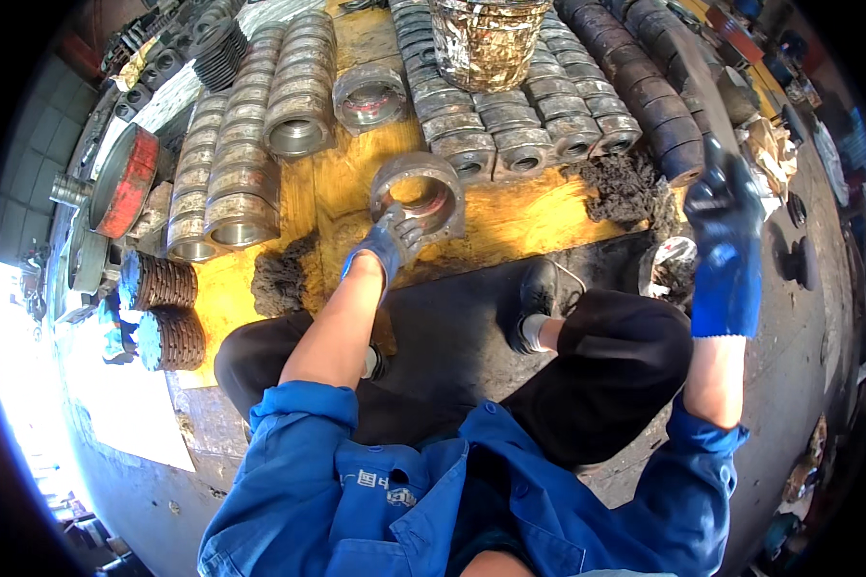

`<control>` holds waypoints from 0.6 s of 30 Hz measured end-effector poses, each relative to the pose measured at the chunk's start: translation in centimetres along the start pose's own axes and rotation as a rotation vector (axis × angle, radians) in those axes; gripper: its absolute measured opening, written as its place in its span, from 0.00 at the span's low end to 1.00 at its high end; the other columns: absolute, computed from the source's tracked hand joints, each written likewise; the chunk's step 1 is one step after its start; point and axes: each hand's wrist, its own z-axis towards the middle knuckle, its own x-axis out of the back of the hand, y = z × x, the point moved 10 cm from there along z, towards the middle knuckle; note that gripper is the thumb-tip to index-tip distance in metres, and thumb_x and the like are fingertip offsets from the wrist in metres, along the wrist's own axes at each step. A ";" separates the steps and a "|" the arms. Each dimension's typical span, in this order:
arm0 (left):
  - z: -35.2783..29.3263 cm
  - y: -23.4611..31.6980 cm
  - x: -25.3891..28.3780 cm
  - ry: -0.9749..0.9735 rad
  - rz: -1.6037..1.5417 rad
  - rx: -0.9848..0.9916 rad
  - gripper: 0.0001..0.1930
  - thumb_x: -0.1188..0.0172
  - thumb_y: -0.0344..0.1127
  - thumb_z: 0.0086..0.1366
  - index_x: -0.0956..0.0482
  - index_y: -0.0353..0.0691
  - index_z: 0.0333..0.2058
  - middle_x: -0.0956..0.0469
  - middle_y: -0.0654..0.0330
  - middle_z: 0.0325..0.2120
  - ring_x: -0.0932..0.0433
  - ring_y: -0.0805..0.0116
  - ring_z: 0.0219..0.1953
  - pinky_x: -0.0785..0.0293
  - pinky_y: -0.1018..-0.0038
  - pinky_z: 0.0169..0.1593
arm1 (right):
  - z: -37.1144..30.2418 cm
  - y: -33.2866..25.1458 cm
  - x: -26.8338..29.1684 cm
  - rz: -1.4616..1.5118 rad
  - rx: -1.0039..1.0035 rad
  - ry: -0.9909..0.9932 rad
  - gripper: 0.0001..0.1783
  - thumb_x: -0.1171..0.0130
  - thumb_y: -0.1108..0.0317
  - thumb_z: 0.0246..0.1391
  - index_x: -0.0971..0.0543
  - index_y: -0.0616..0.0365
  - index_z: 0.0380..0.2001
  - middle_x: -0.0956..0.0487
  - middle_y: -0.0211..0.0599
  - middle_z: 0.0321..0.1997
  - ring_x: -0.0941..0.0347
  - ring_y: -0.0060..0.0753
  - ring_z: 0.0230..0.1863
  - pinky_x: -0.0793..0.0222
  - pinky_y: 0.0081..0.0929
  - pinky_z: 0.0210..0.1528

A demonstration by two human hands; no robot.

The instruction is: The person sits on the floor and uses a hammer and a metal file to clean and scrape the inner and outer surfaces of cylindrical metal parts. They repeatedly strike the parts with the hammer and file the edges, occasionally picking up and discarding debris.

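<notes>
My left hand [394, 240], in a blue and grey glove, grips the near rim of a thick metal ring housing [452, 183], its fingertips reaching into the bore. Some red marks show inside the ring. Far out to the right, my right hand [726, 207] wears a blue glove with dark, soiled fingers. It is closed around a long greyish bar-like tool [698, 82] that points away from me; motion blurs it, so its kind cannot be made out. Behind the held housing lies a similar metal ring [369, 99] on the yellow surface.
Rows of metal housings [245, 188] and more blocks [524, 149] line the yellow board [342, 188]. A stained bucket [491, 43] rests on the blocks. Dark fibre clumps [625, 192] lie nearby. A red-sided ring [130, 183] and stacked discs [168, 279] are at left.
</notes>
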 end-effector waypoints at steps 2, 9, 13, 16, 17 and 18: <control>5.0 -0.1 0.3 -0.107 -0.124 -0.010 0.29 0.57 0.58 0.68 0.39 0.49 0.61 0.37 0.60 0.63 0.40 0.59 0.65 0.46 0.55 0.64 | 1.4 4.0 -3.4 0.052 -0.123 -0.128 0.10 0.48 0.62 0.61 0.26 0.55 0.41 0.21 0.50 0.46 0.30 0.31 0.26 0.33 0.30 0.27; 16.4 1.5 4.8 -0.205 -1.312 0.258 0.26 0.65 0.54 0.69 0.37 0.55 0.61 0.40 0.65 0.65 0.42 0.63 0.66 0.52 0.48 0.66 | 1.8 12.3 -5.5 -0.070 -0.363 -0.185 0.08 0.49 0.56 0.60 0.24 0.40 0.40 0.23 0.55 0.50 0.29 0.34 0.26 0.33 0.32 0.26; 16.0 1.3 4.3 0.205 -1.102 -0.060 0.25 0.63 0.55 0.68 0.35 0.53 0.58 0.36 0.64 0.61 0.38 0.62 0.62 0.46 0.50 0.61 | 2.4 11.1 -4.5 -0.131 -0.295 -0.110 0.11 0.48 0.56 0.60 0.26 0.43 0.44 0.21 0.50 0.48 0.29 0.30 0.25 0.33 0.30 0.26; 13.6 2.1 3.4 0.361 -0.936 -0.155 0.24 0.61 0.56 0.67 0.33 0.52 0.55 0.33 0.64 0.58 0.35 0.61 0.58 0.42 0.51 0.57 | 2.5 10.0 -4.8 -0.139 -0.238 -0.173 0.13 0.46 0.56 0.60 0.27 0.45 0.45 0.20 0.47 0.46 0.30 0.28 0.25 0.33 0.28 0.25; 13.1 2.6 3.2 0.385 -0.906 -0.174 0.24 0.61 0.56 0.67 0.32 0.52 0.54 0.32 0.63 0.57 0.34 0.61 0.57 0.41 0.51 0.56 | 2.6 9.8 -4.4 -0.142 -0.240 -0.139 0.13 0.43 0.60 0.57 0.24 0.46 0.46 0.23 0.43 0.52 0.28 0.27 0.26 0.30 0.26 0.25; 12.3 2.7 3.0 0.402 -0.886 -0.184 0.24 0.60 0.57 0.67 0.31 0.51 0.53 0.31 0.63 0.56 0.32 0.61 0.56 0.39 0.52 0.54 | 2.6 9.9 -4.5 -0.156 -0.246 -0.152 0.13 0.44 0.60 0.57 0.24 0.45 0.46 0.23 0.43 0.53 0.28 0.27 0.26 0.30 0.27 0.25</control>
